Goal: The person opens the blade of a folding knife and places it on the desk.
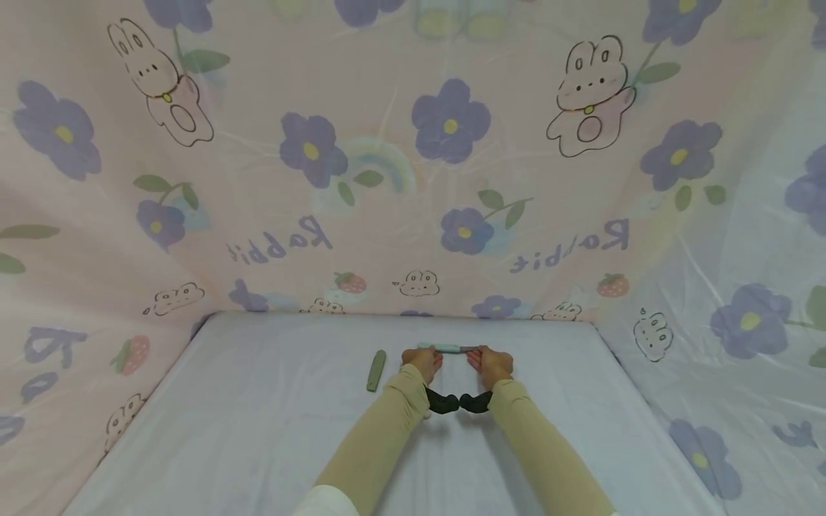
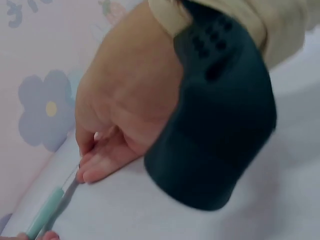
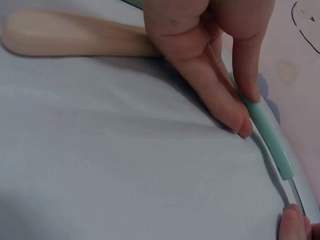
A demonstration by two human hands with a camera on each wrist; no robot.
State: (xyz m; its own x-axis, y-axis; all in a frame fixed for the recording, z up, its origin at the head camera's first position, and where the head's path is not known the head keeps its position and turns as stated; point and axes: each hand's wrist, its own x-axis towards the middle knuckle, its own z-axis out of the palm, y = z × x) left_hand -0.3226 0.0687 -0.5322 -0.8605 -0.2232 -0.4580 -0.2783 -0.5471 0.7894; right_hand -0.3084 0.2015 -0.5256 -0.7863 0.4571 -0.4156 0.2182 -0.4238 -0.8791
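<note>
A slim tool with a mint-green handle point(image 1: 449, 349) and a thin, pale metallic shaft lies crosswise between my hands, close over the white surface. With finger and thumb, my left hand point(image 1: 422, 363) pinches the handle, which the right wrist view shows larger point(image 3: 272, 142). At the opposite end, my right hand point(image 1: 493, 367) pinches the tip of the shaft; its fingers point(image 2: 95, 167) cover that tip in the left wrist view. A beige, round-ended handle point(image 3: 75, 35) rests on the surface behind my left hand in the right wrist view, one end hidden by that hand.
An olive-green, flat, elongated piece point(image 1: 376, 370) lies left of my left hand. Black wrist mounts point(image 1: 475, 403) hang under both wrists, almost meeting. A patterned fabric wall point(image 1: 387, 179) rises behind the white-covered table point(image 1: 277, 416) and along both sides.
</note>
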